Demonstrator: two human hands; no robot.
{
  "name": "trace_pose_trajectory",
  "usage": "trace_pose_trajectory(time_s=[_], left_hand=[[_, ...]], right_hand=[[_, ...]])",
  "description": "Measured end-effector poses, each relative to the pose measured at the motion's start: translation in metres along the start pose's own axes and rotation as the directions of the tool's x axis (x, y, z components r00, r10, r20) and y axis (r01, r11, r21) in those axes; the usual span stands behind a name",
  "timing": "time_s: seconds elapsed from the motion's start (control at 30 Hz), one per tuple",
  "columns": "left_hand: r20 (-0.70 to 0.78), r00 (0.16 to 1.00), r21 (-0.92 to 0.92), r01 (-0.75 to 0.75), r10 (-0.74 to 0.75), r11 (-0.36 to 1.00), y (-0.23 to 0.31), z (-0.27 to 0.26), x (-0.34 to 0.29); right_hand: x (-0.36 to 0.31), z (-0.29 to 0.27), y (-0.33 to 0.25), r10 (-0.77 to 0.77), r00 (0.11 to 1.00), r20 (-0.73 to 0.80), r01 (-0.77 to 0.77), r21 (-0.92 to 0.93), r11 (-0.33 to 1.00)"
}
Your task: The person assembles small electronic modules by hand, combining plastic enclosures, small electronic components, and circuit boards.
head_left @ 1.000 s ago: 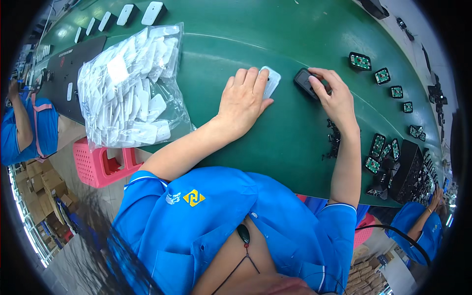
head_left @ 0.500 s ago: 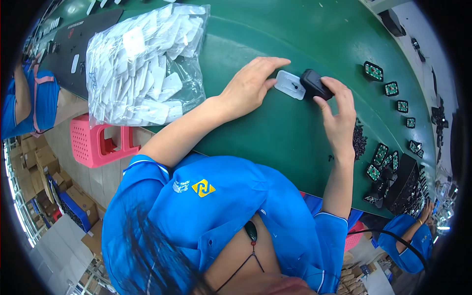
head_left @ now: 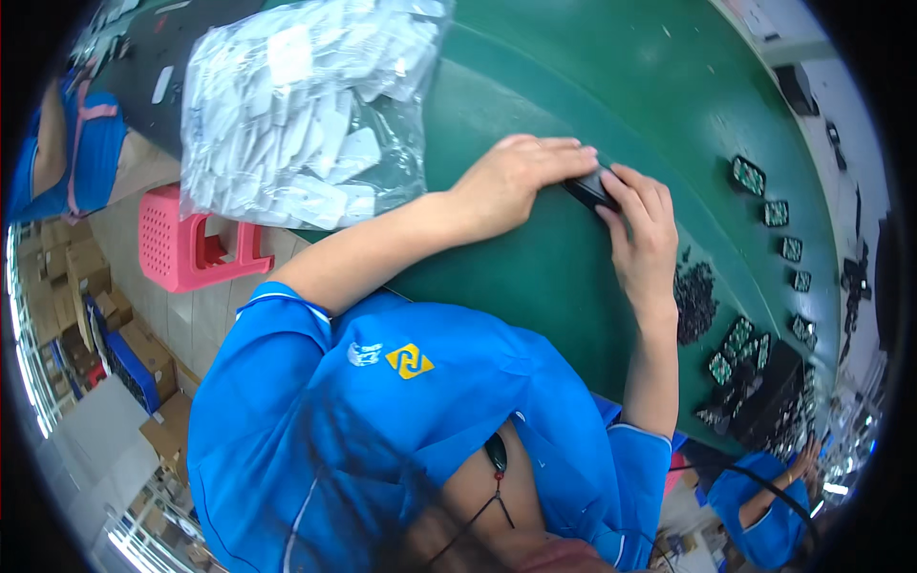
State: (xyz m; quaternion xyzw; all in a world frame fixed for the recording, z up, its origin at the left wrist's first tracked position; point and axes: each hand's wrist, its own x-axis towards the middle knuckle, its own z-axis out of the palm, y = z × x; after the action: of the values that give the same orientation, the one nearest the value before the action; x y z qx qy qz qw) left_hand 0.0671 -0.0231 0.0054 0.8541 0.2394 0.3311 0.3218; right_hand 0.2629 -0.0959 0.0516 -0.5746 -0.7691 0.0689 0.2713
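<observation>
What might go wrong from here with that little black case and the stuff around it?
Black case: it is partly hidden by the left grip and right grip, so it might slip or tilt unnoticed.
Loose black pieces: they lie close beside the right forearm, which might brush and scatter them.
Clear bag: it appears to reach the table's near edge, so a bump might drag it off.

A pink perforated plastic stool [head_left: 164, 250] is placed on grey tiled flooring [head_left: 205, 315] beside a glossy green tabletop [head_left: 516, 286]; brown cardboard boxes [head_left: 151, 355] are stacked at left, near bright white strip lighting [head_left: 32, 382].
</observation>
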Motion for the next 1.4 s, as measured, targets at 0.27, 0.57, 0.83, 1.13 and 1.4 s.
trace_pose_trajectory(time_s=[0.27,0.57,0.83,1.13,1.4], left_hand=[[0.064,0.973,0.400,-0.228,0.221,0.888,0.003,-0.001,-0.004],[-0.013,0.964,0.416,-0.236,0.265,0.879,0.002,0.017,0.019],[-0.200,0.944,0.092,0.283,-0.261,0.955,-0.035,-0.002,0.094],[0.183,0.701,-0.167,0.714,-0.690,0.680,-0.085,-0.035,0.167],[-0.275,0.957,0.585,0.243,-0.093,0.774,-0.060,-0.043,0.131]], right_hand=[[-0.005,0.005,0.005,-0.045,0.999,-0.007,0.045,-0.001,0.999],[0.007,-0.011,0.029,0.219,0.961,0.170,-0.275,0.482,0.832],[-0.019,-0.011,0.033,0.545,0.825,-0.149,-0.341,0.638,0.690],[-0.088,-0.062,0.040,0.745,0.493,-0.450,-0.471,0.582,0.663],[-0.080,-0.053,0.051,0.634,0.734,-0.241,-0.673,-0.138,0.727]])
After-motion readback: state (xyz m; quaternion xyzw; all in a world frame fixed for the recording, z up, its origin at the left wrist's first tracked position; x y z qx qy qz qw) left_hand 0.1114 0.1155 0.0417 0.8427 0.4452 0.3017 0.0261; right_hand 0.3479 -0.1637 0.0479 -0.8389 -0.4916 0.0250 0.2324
